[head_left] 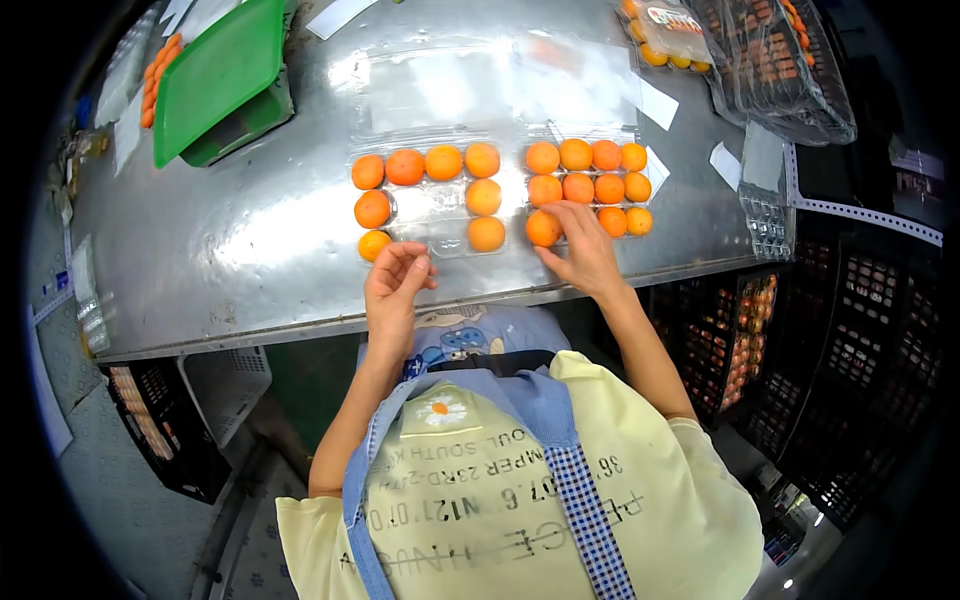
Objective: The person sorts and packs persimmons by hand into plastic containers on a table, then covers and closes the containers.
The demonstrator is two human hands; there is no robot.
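Two clear plastic trays with raised lids lie side by side on the metal table. The left tray (430, 222) holds oranges along its back row and down both sides, with bare cups in the middle. In the right tray (588, 142), oranges (607, 187) sit in rows. My right hand (585, 248) has its thumb and fingers around the front-left orange (543, 228) of that tray. At the near edge of the left tray is my left hand (398, 285), its fingers loosely curled and nothing visible in them. Close to its fingertips sits an orange (374, 245).
A green tub (220, 75) stands at the back left. Filled packs of fruit (672, 40) and stacked clear trays (785, 70) occupy the back right. White paper slips (655, 103) lie around. Black crates (720, 345) stand below the table on the right.
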